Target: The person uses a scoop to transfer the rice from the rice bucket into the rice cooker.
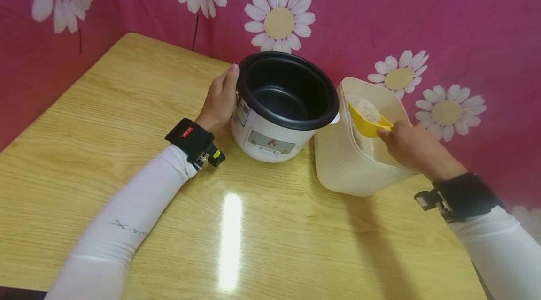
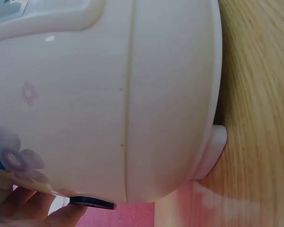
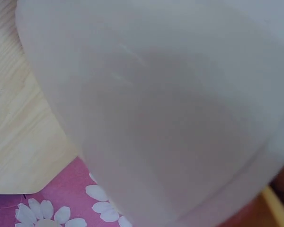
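A white rice cooker stands lidless on the table, its black inner pot bare inside. My left hand holds the cooker's left side, thumb up by the dark rim; in the left wrist view its fingers lie against the cooker's side. My right hand grips the handle of a yellow scoop inside the mouth of a cream bin. Pale rice is heaped in the scoop, and more lies below it. The bin wall fills most of the right wrist view.
The cooker and bin stand side by side on a wooden table, close to a pink wall cloth with white flowers. A bright light reflection crosses the tabletop in front of the cooker.
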Motion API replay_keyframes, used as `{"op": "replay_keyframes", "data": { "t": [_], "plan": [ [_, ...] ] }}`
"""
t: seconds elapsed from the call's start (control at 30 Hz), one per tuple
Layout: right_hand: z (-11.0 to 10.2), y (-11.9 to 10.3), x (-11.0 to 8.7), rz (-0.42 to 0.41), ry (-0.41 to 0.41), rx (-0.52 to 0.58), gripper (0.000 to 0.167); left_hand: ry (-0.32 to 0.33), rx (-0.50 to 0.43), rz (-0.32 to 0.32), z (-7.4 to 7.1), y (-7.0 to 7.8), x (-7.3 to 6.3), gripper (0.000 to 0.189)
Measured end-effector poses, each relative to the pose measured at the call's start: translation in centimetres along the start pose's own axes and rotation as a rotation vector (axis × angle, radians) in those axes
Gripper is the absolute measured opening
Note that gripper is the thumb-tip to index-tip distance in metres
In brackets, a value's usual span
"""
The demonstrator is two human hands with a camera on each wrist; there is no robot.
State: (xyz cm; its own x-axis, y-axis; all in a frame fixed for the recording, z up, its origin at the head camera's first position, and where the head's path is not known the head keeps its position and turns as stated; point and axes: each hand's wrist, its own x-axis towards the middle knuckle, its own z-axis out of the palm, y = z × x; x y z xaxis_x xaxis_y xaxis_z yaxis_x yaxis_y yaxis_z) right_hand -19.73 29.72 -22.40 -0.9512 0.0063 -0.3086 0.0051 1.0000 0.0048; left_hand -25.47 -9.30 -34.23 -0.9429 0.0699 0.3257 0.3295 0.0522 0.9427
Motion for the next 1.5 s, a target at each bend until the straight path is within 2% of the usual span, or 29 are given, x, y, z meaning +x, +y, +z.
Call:
{"op": "replay_keyframes", "data": {
  "t": [0.17, 0.33, 0.6, 0.73, 1.0, 1.2, 1.5],
  "plan": [
    [0.1, 0.2, -0.3, 0.007, 0.008, 0.011, 0.051, -0.004, 0.009, -0.026, -0.2, 0.0, 0.0, 0.057],
    [0.1, 0.5, -0.8, 0.028, 0.017, 0.019, 0.053, -0.008, 0.013, -0.023, -0.1, 0.1, 0.0, 0.057],
    [-0.4, 0.8, -1.0, 0.011, 0.043, -0.027, 0.054, -0.001, 0.018, -0.033, -0.1, 0.2, 0.1, 0.058],
    [-0.7, 0.9, -1.1, -0.001, 0.071, -0.039, 0.055, 0.014, 0.011, -0.030, -0.1, 0.1, 0.2, 0.058],
    [-0.4, 1.4, -1.9, -0.007, 0.089, -0.034, 0.053, 0.006, 0.009, -0.024, 0.1, 0.1, 0.0, 0.058],
    [-0.1, 1.8, -2.4, -0.019, 0.132, -0.040, 0.054, 0.001, 0.003, -0.016, 0.0, 0.1, 0.0, 0.057],
    [-0.1, 2.2, -2.9, 0.017, 0.133, -0.013, 0.063, -0.002, -0.001, -0.007, 0.0, 0.1, 0.0, 0.058]
  ]
}}
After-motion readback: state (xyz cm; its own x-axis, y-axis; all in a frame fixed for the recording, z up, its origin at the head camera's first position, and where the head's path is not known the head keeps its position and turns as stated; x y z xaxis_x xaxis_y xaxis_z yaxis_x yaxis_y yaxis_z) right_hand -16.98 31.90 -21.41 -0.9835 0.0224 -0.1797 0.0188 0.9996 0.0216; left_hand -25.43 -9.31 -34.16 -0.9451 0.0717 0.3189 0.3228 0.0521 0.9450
